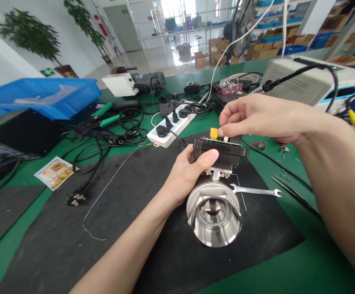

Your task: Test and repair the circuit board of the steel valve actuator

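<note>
Steel pipe valve, shiny and round-mouthed (196,206), stands right in the middle of the action, over the black mat (119,220) on the green table (257,277), its open mouth facing the camera! Above it sits the flat black plastic housing (223,157), a green circuit board (232,142) showing along its top.

And the left hand (185,175) has it gripped: thumb pressed on the housing's near face, the other fingers hidden behind. Over comes the right hand's reach from the far side; that right hand (257,118) has its thumb tip against the small yellow block (214,133) on the board, fingers curled above. Is it a full pinch? Cannot tell from here!

Just beside the valve, on its right, lies the silver double-ended wrench (257,190); farther right, the slim metal tweezers (293,194). Beyond the mat's far edge, 1 white power strip (169,134) holds several black plugs.
</note>
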Tool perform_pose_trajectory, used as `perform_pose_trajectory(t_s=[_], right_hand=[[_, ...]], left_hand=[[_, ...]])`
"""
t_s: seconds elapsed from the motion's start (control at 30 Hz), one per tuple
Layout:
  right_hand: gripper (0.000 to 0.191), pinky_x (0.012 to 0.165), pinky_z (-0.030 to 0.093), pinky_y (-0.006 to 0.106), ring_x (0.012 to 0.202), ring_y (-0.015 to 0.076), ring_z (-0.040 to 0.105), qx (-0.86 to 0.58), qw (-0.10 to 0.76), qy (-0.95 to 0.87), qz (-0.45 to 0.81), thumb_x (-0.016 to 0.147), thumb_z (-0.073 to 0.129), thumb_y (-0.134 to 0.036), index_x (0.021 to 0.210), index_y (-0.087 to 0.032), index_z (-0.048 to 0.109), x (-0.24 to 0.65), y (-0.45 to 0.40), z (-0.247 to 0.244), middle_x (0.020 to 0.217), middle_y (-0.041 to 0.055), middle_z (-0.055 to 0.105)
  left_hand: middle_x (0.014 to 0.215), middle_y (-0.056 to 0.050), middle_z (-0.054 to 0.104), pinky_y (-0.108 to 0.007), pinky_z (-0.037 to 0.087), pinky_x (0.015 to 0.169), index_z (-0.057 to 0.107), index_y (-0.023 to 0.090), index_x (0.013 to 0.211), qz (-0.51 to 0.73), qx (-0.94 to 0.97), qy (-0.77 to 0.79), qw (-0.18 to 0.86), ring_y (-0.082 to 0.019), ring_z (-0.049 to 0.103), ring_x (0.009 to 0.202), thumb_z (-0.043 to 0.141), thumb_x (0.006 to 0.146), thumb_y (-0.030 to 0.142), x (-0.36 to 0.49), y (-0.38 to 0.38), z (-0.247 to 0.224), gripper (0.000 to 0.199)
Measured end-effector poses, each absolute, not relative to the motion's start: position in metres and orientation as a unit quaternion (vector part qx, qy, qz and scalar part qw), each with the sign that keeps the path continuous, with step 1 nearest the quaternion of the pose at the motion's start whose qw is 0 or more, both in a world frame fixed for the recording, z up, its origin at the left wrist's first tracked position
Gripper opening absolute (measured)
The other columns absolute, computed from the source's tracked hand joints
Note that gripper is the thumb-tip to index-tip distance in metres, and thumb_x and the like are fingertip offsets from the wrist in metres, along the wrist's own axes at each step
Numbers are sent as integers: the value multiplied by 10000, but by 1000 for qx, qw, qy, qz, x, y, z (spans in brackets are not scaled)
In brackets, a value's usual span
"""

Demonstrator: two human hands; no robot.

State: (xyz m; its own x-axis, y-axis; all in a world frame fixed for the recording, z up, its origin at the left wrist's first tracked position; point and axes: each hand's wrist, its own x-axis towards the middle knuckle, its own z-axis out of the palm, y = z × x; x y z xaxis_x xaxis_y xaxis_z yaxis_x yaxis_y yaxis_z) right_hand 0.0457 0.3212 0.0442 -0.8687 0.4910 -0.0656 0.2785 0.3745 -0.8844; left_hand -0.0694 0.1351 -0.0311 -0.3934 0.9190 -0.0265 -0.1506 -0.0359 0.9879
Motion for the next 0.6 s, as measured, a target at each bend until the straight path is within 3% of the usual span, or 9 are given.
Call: perform_pose_trajectory(t_s=[0.13, 0.23, 0.4, 0.6], right_hand=[[316, 562, 477, 298, 687, 186, 655, -215, 139, -843, 474, 669, 936, -418, 859, -225, 773, 48, 320, 53, 743, 22, 742], [316, 600, 492, 310, 726, 187, 657, -212, 192, -848, 447, 779, 839, -491, 926, -218, 773, 50, 324, 54, 854, 55, 776], [267, 730, 505, 336, 814, 197, 671, -244, 294, -847, 369, 911, 692, -426, 1037, -199, 756, 41, 342, 33, 952, 68, 782], [283, 1014, 487, 360, 1124, 232, 683, -203, 247, -901, 293, 1001, 541, -297, 1178, -197, 739, -50, 376, 2, 1223, 75, 756]], left_hand=[[1143, -111, 737, -310, 530, 830, 644, 140, 1206, 642, 339, 537, 430, -244, 687, 984, 726, 879, 491, -72, 135, -32, 487], [1077, -109, 754, -309, 538, 777, 643, 138, 1184, 645, 303, 541, 447, -244, 701, 927, 722, 873, 517, -76, 135, -35, 496], [1081, -100, 762, -297, 527, 779, 665, 145, 1172, 662, 280, 551, 424, -235, 706, 915, 712, 879, 543, -82, 133, -41, 496], [1145, -109, 754, -317, 526, 788, 658, 153, 1182, 667, 271, 540, 436, -261, 701, 980, 742, 848, 570, -87, 128, -44, 540]])
